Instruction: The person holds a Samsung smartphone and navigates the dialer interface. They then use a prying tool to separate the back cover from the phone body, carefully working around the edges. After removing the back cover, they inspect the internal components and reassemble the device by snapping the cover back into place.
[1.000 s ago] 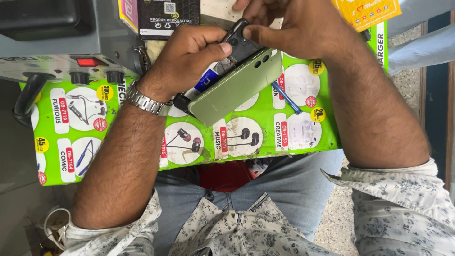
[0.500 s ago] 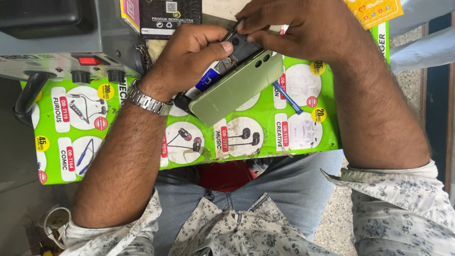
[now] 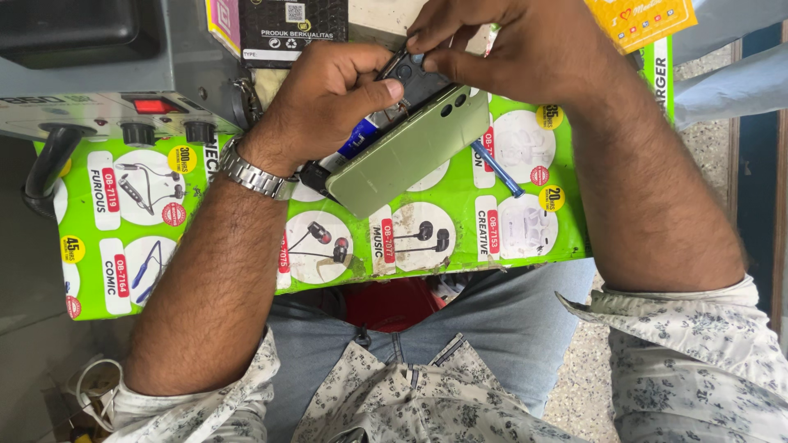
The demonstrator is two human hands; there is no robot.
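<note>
Green phone (image 3: 406,152) btwn both hands, lime mat (image 3: 492,226).

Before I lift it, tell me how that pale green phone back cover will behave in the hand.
The green back cover looks thin and flat, so probably light and slightly flexible. Its smooth matte face may slip; the left hand and right hand grip it at the camera end. Being flat, it should not roll.
</note>
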